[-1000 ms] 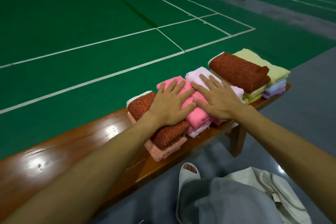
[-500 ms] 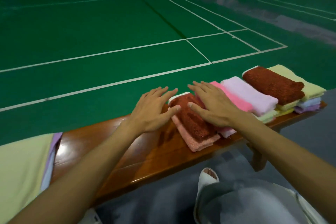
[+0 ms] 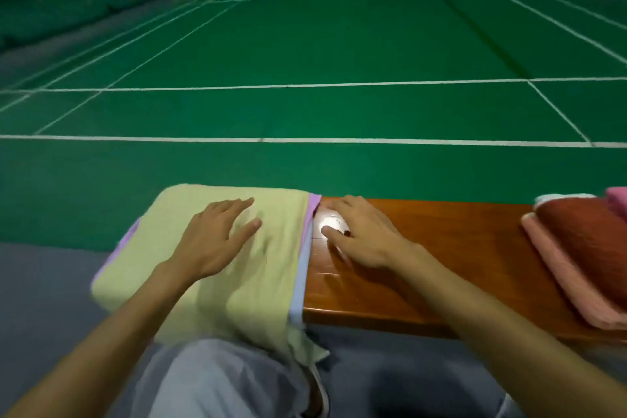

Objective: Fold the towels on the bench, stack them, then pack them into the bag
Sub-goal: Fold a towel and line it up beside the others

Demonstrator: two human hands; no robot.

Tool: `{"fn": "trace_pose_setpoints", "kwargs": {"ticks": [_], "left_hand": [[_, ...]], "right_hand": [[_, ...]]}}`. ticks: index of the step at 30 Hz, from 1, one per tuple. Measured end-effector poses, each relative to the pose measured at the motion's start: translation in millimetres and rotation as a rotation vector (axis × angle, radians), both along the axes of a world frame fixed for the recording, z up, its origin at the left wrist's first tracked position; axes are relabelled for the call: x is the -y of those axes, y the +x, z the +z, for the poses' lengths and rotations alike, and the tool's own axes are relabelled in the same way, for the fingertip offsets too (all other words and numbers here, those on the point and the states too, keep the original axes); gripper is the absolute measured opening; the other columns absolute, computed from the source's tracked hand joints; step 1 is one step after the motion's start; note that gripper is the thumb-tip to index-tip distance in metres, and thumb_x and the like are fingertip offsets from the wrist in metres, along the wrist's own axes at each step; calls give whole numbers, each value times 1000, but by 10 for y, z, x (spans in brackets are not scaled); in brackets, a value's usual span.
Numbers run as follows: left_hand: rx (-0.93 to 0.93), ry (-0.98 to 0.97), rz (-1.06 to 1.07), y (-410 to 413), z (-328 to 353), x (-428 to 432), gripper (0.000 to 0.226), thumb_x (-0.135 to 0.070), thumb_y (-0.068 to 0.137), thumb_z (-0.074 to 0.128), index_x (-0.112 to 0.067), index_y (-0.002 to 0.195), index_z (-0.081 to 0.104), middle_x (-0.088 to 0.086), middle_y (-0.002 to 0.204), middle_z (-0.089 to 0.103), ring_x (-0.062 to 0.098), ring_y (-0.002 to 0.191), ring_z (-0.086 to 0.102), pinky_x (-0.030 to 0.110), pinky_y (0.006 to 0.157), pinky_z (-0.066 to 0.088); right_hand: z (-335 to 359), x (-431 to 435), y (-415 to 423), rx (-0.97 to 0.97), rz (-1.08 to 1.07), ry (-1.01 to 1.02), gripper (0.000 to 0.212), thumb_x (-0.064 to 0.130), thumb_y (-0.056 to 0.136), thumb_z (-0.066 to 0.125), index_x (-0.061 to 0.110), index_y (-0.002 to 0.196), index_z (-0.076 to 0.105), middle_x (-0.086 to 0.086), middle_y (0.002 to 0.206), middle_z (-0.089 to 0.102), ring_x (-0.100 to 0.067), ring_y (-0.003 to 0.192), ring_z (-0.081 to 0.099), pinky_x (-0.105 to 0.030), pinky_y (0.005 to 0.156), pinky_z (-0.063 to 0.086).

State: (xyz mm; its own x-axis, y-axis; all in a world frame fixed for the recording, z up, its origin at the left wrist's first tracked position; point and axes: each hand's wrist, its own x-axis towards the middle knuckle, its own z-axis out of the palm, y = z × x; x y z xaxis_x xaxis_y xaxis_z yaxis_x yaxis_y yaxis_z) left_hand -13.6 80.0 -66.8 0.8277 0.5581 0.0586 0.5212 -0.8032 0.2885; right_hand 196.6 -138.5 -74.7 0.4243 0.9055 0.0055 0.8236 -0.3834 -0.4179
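A pale yellow towel (image 3: 271,268) lies spread flat over the left end of the wooden bench (image 3: 424,275), on top of purple and light blue towels whose edges (image 3: 307,241) show at its right side. My left hand (image 3: 213,237) is over the yellow towel with fingers straight. Just right of the towel edges, my right hand (image 3: 363,234) is over the bare bench, fingers spread and holding nothing. At the far right edge sits a folded stack: a rust towel (image 3: 587,241) on a salmon-pink one (image 3: 559,278). The bag is out of view.
Beyond the bench stretches a green court floor with white lines (image 3: 305,140). Grey floor runs along the near side. My grey-clad knee (image 3: 220,380) is below the yellow towel's hanging front edge.
My view has swung left from the folded stacks to the spread towels. Both hands left the folded stacks and moved left; the left one is now over the yellow towel.
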Motion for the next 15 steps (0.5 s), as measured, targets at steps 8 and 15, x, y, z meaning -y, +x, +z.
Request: {"fn": "trace_pose_setpoints", "kwargs": {"ticks": [8,15], "left_hand": [[21,47,566,-970,-499,-1037,29,-29,94,65,-3,82,61,26,99,64,42,89,55,47,76,46],[282,-6,679,-960,-509,-1049,6,-12,87,75,-8,87,80,15,83,74,34,73,65,38,72,50]], "right_hand": [[-335,-780,-636,-153,-434,90,30,47,85,70,18,88,69,-3,96,69,-29,94,63,-33,74,48],[-412,-832,-614,-278,-473,259,14,19,83,71,19,69,68,-1,76,68,-23,79,63,-29,64,42]]}}
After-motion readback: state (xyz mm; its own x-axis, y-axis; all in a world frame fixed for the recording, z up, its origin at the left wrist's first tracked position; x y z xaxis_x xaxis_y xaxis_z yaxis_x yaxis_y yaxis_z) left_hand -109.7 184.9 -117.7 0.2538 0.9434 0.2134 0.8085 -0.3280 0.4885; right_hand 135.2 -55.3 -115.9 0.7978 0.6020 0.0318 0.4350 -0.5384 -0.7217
